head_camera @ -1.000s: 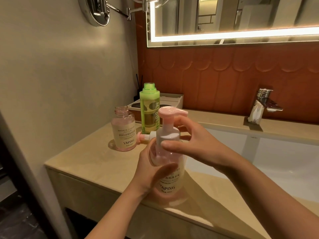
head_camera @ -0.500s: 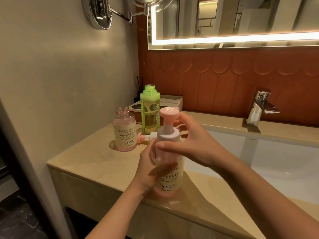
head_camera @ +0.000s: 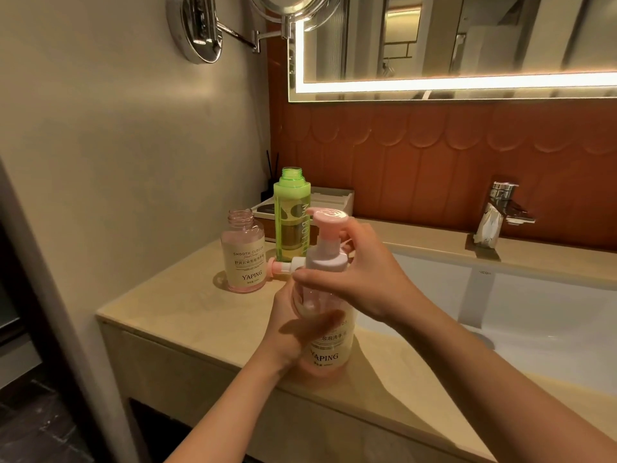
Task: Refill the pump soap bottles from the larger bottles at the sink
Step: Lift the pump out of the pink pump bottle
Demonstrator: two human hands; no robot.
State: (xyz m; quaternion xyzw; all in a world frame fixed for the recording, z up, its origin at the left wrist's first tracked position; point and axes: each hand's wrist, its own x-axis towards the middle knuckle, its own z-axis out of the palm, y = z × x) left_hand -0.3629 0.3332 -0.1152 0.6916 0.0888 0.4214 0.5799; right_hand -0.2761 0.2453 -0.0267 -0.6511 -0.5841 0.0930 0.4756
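While the left grip [head_camera: 293, 329] wraps curled fingers round the body of the clear pink plastic pump bottle [head_camera: 329, 354] with its cream label, the right grip [head_camera: 367, 279] pinches the pale screw collar [head_camera: 325, 262] between thumb and fingers, just under the pink pump head [head_camera: 329, 217]. The bottle is upright, with its base on the beige stone surface [head_camera: 167, 312]. Cannot tell whether the collar is going on or coming off.

Risks, as judged:
- A collar turned at a tilt could cross-thread and leak later.
- If the left grip slackens, the body spins with the collar and nothing seats. A soapy wall would make that likelier.
- The bottle stands close to the surface's front edge, on the near side of both grips, so a slip could send it off.
- A palm bearing down on the pump head could squirt soap.
- Just beyond the left grip lie a loose pink-and-white pump [head_camera: 283, 267], a small uncapped pink glass-like bottle [head_camera: 245, 259] and a tall uncapped green bottle [head_camera: 292, 218]. A careless wrist could topple either open bottle and spill it.

The white sink basin [head_camera: 551, 329] lies to the right of the right grip.

Look of the bottle: see-through wall, shoulder nearly clear, pink tint deepest at the base, label printed YAPING. The fill level is hidden by fingers and label.
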